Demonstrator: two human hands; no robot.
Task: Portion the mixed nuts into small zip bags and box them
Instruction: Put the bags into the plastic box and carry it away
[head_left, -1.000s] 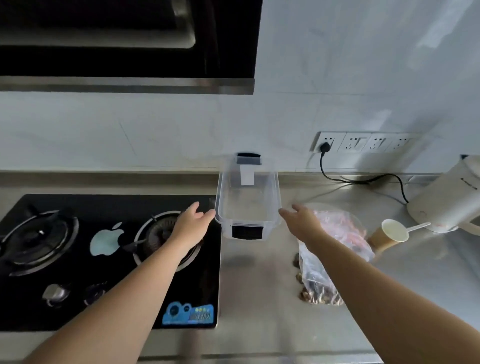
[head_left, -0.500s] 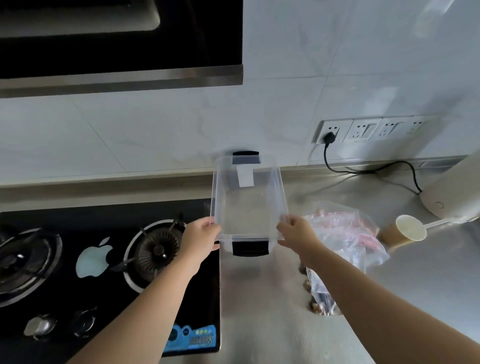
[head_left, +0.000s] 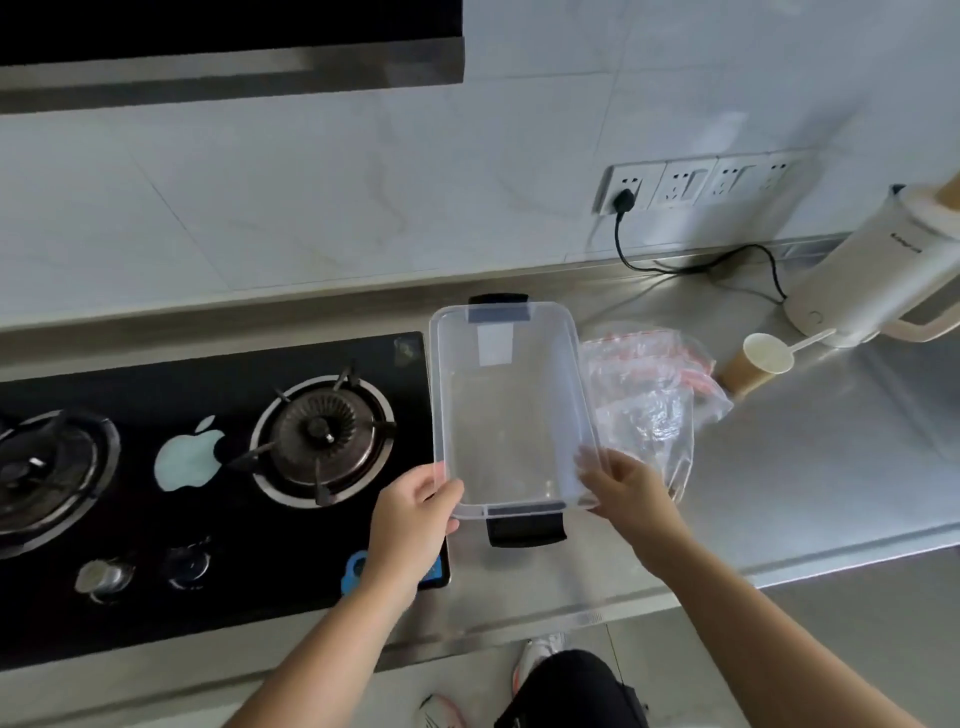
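While both hands gripped the clear box (head_left: 511, 415) at its near corners, left hand (head_left: 410, 512) and right hand (head_left: 626, 486) fingers curled on the rim, boxing looked premature; bags (head_left: 649, 395) at right still needed filling.

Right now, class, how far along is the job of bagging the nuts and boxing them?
Barely begun. Done: nothing is packed; the clear box is empty. In hand: the left hand and right hand each hold a near corner of the box, by the stove. Left: the zip bags lie unfilled beside the box, near the paper cup with its scoop; scooping, sealing and boxing all remain.
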